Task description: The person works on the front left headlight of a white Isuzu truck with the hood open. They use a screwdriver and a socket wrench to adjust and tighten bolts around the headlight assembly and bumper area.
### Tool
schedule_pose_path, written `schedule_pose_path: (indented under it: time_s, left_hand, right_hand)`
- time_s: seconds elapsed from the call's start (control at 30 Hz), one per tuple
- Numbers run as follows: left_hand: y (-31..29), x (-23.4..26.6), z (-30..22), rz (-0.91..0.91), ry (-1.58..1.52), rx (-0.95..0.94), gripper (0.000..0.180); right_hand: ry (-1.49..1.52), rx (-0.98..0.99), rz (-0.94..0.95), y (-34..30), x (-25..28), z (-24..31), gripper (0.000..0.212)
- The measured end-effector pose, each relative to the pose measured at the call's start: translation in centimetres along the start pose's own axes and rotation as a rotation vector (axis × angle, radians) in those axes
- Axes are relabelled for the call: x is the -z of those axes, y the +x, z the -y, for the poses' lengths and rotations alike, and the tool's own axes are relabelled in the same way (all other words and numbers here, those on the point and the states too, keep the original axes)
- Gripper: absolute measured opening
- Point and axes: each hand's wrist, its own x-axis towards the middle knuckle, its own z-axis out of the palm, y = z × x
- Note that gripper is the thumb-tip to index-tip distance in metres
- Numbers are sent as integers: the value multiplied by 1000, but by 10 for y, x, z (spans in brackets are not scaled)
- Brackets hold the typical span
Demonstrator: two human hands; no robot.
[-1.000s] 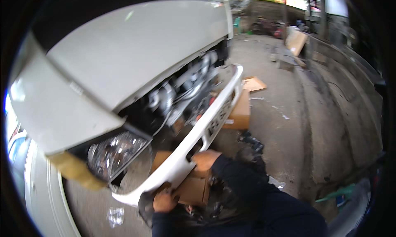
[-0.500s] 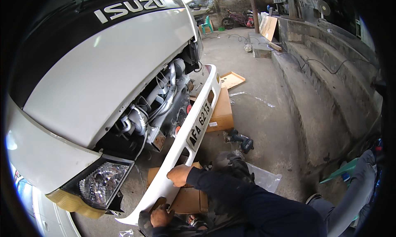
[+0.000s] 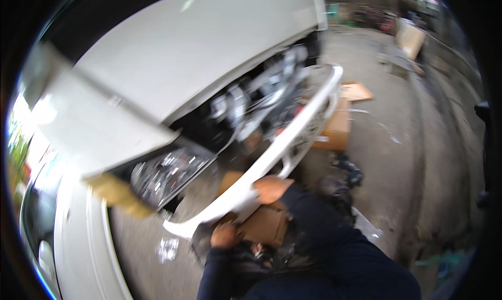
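Observation:
A long white truck bumper (image 3: 251, 181) lies detached and aslant in front of the truck, running from near my knees to the far right. My right hand (image 3: 273, 189) is closed over its upper edge, near an opening. Lower and to the left, my left hand (image 3: 225, 235) is closed at the bumper's lower edge, close to the near end. Motion blurs its fingers, and their far side is hidden. Cardboard boxes (image 3: 264, 226) lie under the bumper's near part.
The white truck front (image 3: 209, 49) stands at left, with exposed pipes and a headlamp (image 3: 170, 174). Another cardboard box (image 3: 337, 125) supports the far side. A dark cordless power tool (image 3: 348, 169) lies right of the bumper. Concrete steps (image 3: 444, 143) line the right; a white car (image 3: 78, 232) is at left.
My view has swung left, so the scene sits further right and is blurred; more of the white car shows. Both hands stay at about the same places on the bumper.

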Motion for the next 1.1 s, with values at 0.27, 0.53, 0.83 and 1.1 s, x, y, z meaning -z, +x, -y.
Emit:
schedule_pose_path:
  time_s: [0.27,0.53,0.83,1.1]
  left_hand:
    - [0,8,-1,105,-38,97,43]
    - [3,10,-1,137,-29,101,45]
    - [-4,6,-1,63,-36,63,42]
    - [1,8,-2,50,-71,100,43]
  right_hand:
    - [-64,43,93,-4,11,13,50]
    - [-48,62,86,2,10,14,49]
    - [-3,37,-4,7,-7,12,37]
    - [-10,6,84,9,-2,17,36]
